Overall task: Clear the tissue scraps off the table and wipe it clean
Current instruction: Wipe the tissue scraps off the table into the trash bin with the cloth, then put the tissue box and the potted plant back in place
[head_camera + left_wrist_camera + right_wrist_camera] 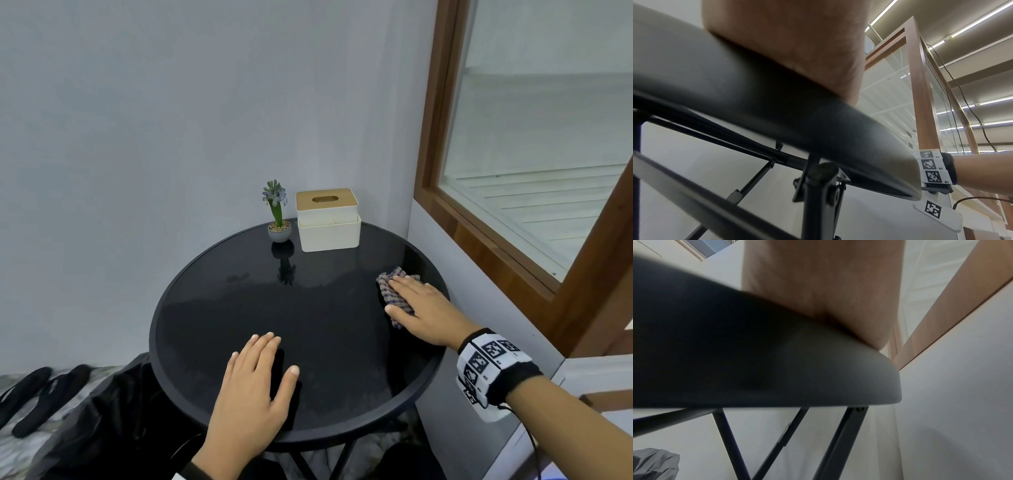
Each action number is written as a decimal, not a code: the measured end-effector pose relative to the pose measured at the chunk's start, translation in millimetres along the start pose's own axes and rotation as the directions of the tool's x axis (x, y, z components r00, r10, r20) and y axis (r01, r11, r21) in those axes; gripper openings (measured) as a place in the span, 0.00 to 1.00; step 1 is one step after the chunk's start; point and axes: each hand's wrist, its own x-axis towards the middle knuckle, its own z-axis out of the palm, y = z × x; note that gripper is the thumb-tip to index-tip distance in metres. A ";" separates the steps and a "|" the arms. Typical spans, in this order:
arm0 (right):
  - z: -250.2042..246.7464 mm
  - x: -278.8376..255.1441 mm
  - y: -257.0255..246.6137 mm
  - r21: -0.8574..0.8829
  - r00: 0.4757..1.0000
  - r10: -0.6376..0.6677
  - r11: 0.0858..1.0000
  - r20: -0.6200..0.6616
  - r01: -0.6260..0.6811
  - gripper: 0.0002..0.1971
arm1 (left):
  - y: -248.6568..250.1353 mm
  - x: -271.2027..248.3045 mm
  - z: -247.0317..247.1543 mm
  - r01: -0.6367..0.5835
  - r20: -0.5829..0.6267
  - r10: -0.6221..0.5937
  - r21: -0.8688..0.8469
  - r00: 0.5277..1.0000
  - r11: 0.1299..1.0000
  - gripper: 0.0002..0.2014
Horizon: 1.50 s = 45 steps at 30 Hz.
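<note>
Flat, straight fingers of right hand (423, 310) press checked cloth (394, 293) onto seemingly damp black table (212, 301); left hand (255, 387) flat.

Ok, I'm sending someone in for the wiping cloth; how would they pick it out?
Find the round black table in the corner below the window. At its right edge, the right hand presses flat on the cloth. It is the only fabric there: crumpled and checked, unlike the tissue box and potted plant behind.

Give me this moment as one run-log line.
phase: wiping | right hand: flat, presses checked cloth at table's right edge | left hand: flat on near side | tissue scraps: none seen
</note>
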 end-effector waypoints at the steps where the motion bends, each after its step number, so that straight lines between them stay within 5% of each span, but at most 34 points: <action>1: -1.6 0.5 -0.7 0.008 1.000 0.003 1.000 0.002 -0.003 0.34 | 0.8 1.5 -1.8 0.006 0.016 -0.006 -0.013 1.000 1.000 0.39; 9: -32.8 -4.3 -25.4 0.113 0.998 -0.044 0.992 -0.053 0.049 0.43 | 23.1 37.1 -46.3 -0.018 0.108 0.033 -0.135 0.994 0.991 0.36; 18: -67.1 42.4 -43.2 0.080 0.999 -0.022 0.996 -0.042 0.025 0.51 | 40.6 146.6 -67.9 -0.020 0.119 0.026 -0.049 0.993 0.999 0.41; 25: -81.1 106.4 -48.6 0.141 0.997 -0.007 0.990 -0.073 0.017 0.36 | 22.2 243.6 -31.6 0.037 0.113 -0.031 -0.052 0.993 0.998 0.45; 29: -75.4 145.2 -43.4 0.138 0.998 0.040 0.990 -0.049 -0.033 0.32 | 14.9 284.1 -10.9 0.069 0.110 -0.065 -0.034 0.992 0.997 0.24; 32: -69.6 170.5 -37.3 0.137 0.998 0.065 0.989 -0.027 -0.061 0.30 | 9.9 305.7 0.1 0.102 0.116 -0.097 -0.033 0.989 0.994 0.22; 45: -51.8 213.4 -25.4 0.253 0.994 0.103 0.963 -0.047 -0.088 0.28 | 2.8 333.0 16.5 0.095 0.064 -0.084 -0.194 0.994 0.976 0.20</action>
